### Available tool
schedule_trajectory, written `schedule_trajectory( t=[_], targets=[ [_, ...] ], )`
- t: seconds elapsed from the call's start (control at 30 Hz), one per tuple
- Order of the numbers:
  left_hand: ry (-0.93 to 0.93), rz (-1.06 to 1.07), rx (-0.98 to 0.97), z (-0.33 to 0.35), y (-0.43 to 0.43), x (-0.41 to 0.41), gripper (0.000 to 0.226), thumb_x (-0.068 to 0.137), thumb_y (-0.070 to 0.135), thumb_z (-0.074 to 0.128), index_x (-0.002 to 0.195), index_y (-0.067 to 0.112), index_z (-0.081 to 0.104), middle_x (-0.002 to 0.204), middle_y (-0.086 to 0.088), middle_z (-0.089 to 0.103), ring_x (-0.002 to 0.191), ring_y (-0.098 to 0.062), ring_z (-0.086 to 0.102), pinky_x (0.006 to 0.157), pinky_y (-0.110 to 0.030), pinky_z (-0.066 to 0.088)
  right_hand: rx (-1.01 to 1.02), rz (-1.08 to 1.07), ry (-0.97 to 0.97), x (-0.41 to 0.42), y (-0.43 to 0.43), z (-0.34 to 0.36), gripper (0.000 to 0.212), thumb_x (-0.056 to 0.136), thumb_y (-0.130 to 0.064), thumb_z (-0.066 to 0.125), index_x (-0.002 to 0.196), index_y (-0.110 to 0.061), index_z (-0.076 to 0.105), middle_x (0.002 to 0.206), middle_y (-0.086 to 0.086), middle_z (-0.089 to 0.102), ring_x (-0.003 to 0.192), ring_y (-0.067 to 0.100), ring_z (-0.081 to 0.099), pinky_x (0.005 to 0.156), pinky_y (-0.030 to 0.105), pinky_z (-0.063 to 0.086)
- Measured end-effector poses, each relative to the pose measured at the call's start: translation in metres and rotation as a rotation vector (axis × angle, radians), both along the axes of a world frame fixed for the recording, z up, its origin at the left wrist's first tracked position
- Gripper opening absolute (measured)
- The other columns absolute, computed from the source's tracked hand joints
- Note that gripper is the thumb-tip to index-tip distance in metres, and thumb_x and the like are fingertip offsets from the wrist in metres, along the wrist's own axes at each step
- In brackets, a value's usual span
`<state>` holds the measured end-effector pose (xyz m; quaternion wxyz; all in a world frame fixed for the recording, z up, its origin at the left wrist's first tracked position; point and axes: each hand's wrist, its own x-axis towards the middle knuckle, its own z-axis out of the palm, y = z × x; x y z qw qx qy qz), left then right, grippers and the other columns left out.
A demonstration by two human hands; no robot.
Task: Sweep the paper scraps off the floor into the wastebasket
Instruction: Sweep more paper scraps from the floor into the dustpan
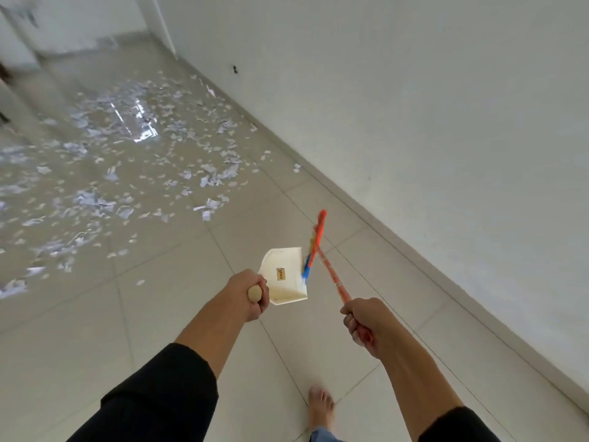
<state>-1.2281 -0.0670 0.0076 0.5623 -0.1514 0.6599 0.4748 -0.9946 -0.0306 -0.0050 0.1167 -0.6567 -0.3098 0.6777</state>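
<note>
Ahead, white torn paper scraps [127, 161] are lying scattered across the glossy beige tiled floor [95, 314], well apart from the hands. Nearer, a cream plastic dustpan [283, 275] is hanging with nothing visible inside it, its handle gripped by the left hand [248, 295]. Beside it, the right hand [366, 327] is curling round an orange broom [322, 250] with blue bristles.

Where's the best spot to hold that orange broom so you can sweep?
Grip the broom on its long thin handle, near the top end, the way the right hand wraps it now. Come from above and behind, since the handle slants up toward the person while the bristles point down at the floor. The left hand holds the dustpan.
</note>
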Motion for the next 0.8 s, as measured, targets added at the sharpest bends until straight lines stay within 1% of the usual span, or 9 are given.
schedule_trajectory(
  t=[0.07,0.13,0.27,0.4,0.43,0.47,0.57,0.7,0.8],
  targets=[
    [0.007,0.031,0.021,0.009,0.026,-0.032,0.032,0.092,-0.004,0.051,0.122,-0.001,0.063,0.064,-0.006,0.052,0.028,-0.01,0.043,0.031,-0.015,0.04,0.012,0.061,0.007,-0.034,0.04,0.007,0.009,0.091,0.0,0.052,0.092,0.004,0.06,0.055,0.005,0.047,0.044,0.011,0.033,0.036,0.019,0.029],
    [0.032,0.098,0.02,0.014,0.052,-0.069,0.034,0.093,-0.005,0.05,0.125,-0.002,0.061,0.067,-0.007,0.052,0.028,-0.01,0.043,0.03,-0.015,0.04,0.019,0.126,-0.021,-0.075,0.082,0.01,0.012,0.092,-0.001,0.052,0.098,0.005,0.061,0.056,0.005,0.048,0.044,0.01,0.033,0.036,0.018,0.03],
    [0.015,0.201,0.052,0.025,0.088,-0.138,0.023,0.093,-0.006,0.051,0.113,-0.001,0.062,0.058,-0.007,0.053,0.028,-0.01,0.044,0.029,-0.016,0.039,0.031,0.244,-0.009,-0.151,0.149,0.018,0.012,0.092,0.0,0.05,0.096,0.003,0.061,0.056,0.005,0.048,0.045,0.01,0.034,0.037,0.018,0.03],
    [0.011,0.29,0.059,0.02,0.133,-0.21,0.013,0.092,-0.006,0.051,0.101,0.0,0.058,0.051,-0.006,0.053,0.028,-0.01,0.043,0.029,-0.016,0.04,0.045,0.305,-0.02,-0.227,0.214,0.011,0.012,0.091,0.0,0.051,0.094,0.002,0.062,0.056,0.005,0.049,0.048,0.01,0.035,0.039,0.018,0.031],
    [0.003,0.299,0.061,0.019,0.14,-0.218,0.013,0.092,-0.006,0.051,0.1,0.0,0.058,0.053,-0.007,0.054,0.028,-0.01,0.044,0.029,-0.016,0.04,0.055,0.309,-0.027,-0.235,0.222,0.01,0.012,0.091,-0.001,0.051,0.095,0.001,0.062,0.056,0.004,0.049,0.047,0.01,0.035,0.039,0.017,0.032],
    [-0.009,0.302,0.078,0.016,0.161,-0.249,0.013,0.092,-0.005,0.052,0.101,0.001,0.058,0.056,-0.007,0.054,0.028,-0.011,0.044,0.029,-0.016,0.04,0.048,0.339,-0.02,-0.268,0.247,0.005,0.012,0.092,-0.001,0.05,0.095,0.001,0.062,0.056,0.004,0.049,0.047,0.01,0.036,0.038,0.017,0.032],
    [-0.007,0.326,0.068,0.007,0.203,-0.303,0.018,0.092,-0.004,0.052,0.107,0.002,0.06,0.067,-0.009,0.053,0.028,-0.011,0.045,0.03,-0.017,0.041,0.057,0.33,-0.024,-0.322,0.29,-0.004,0.012,0.093,-0.001,0.05,0.097,0.003,0.061,0.055,0.004,0.047,0.047,0.01,0.034,0.036,0.018,0.029],
    [-0.021,0.283,0.055,0.003,0.264,-0.371,0.02,0.092,-0.004,0.051,0.108,0.003,0.06,0.067,-0.009,0.053,0.03,-0.009,0.045,0.03,-0.017,0.041,0.087,0.335,-0.051,-0.386,0.351,-0.004,0.014,0.094,0.0,0.048,0.099,0.006,0.06,0.054,0.005,0.046,0.044,0.01,0.032,0.034,0.018,0.027],
    [-0.003,0.285,0.029,0.003,0.317,-0.409,0.018,0.093,-0.004,0.05,0.107,0.004,0.059,0.066,-0.008,0.052,0.029,-0.009,0.045,0.03,-0.016,0.041,0.117,0.32,-0.119,-0.416,0.402,-0.008,0.015,0.094,0.0,0.049,0.097,0.008,0.06,0.055,0.007,0.048,0.043,0.011,0.033,0.033,0.019,0.028]
  ],
)
